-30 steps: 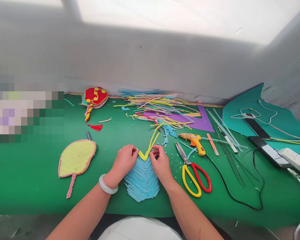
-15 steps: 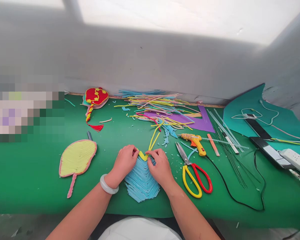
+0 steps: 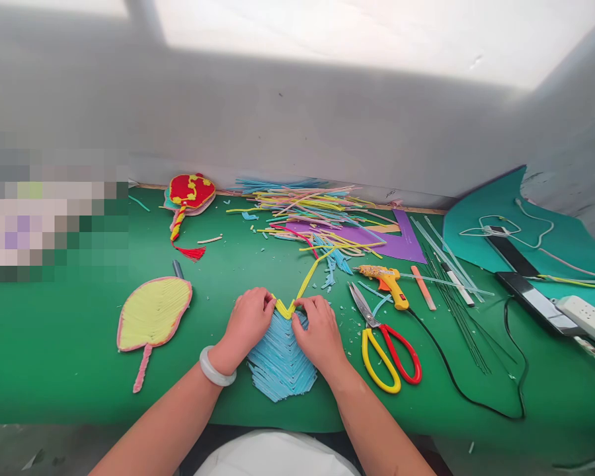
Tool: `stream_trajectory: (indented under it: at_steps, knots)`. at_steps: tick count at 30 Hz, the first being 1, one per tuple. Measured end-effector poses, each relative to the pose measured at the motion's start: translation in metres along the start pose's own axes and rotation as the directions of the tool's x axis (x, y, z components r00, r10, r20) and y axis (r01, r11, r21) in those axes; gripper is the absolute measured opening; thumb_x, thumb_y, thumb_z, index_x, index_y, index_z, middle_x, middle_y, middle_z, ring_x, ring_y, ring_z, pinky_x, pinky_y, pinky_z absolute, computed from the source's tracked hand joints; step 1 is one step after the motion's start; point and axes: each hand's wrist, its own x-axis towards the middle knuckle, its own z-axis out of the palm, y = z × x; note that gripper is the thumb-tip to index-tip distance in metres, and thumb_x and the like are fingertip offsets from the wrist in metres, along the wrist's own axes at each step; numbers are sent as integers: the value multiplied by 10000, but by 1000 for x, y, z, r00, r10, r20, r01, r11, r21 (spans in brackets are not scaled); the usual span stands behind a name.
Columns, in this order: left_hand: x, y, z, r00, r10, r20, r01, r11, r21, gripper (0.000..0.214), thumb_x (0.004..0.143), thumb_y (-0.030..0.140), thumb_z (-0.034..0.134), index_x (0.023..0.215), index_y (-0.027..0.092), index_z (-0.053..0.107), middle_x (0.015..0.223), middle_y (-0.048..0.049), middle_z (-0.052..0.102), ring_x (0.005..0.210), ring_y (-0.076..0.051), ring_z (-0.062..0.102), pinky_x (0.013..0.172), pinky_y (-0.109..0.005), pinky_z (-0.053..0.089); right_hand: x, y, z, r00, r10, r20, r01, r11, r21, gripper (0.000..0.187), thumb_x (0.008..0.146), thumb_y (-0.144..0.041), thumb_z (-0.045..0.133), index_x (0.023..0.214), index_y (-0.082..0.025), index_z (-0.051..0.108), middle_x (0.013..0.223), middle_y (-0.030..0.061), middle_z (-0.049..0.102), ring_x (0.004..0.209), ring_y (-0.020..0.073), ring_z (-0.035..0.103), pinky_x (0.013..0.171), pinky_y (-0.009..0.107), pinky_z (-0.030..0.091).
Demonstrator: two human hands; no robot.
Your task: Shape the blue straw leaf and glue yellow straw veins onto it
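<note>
A light blue leaf-shaped piece (image 3: 280, 360) made of glued strips lies on the green table (image 3: 69, 357) in front of me. A yellow pipe-cleaner strip (image 3: 297, 297) forms a V along its top edge and trails away toward the pile behind. My left hand (image 3: 246, 324), with a pale bangle on the wrist, is closed with its fingertips pinching the left arm of the V. My right hand (image 3: 318, 330) is closed and presses the right arm of the V onto the blue piece.
Red-and-yellow scissors (image 3: 384, 344) and a yellow glue gun (image 3: 387, 281) lie just right of my right hand. A yellow leaf fan (image 3: 151, 314) lies left, a red fan (image 3: 188, 192) behind it. A strip pile (image 3: 312, 215), purple sheet (image 3: 404, 244) and power strip (image 3: 585, 317) lie beyond.
My right hand has slid a little left and down along the yellow strip. The strip's loose tail now runs as one straighter line toward the pile.
</note>
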Motion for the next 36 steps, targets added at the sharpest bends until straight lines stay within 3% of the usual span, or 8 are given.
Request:
stream_trajectory:
  at_steps: [36]
  knots:
    - [-1,-1,1,1000,12,-26,-12,1000,-1,168,932,266,497,815,193,593,862,-59,666,810,-218,605,721,-338,425,-2,0,0,1000,-19,-8,18,994,-109,199,882,-324,626,1044,-208,621,1027,64,612,972,233,544,832,351,402]
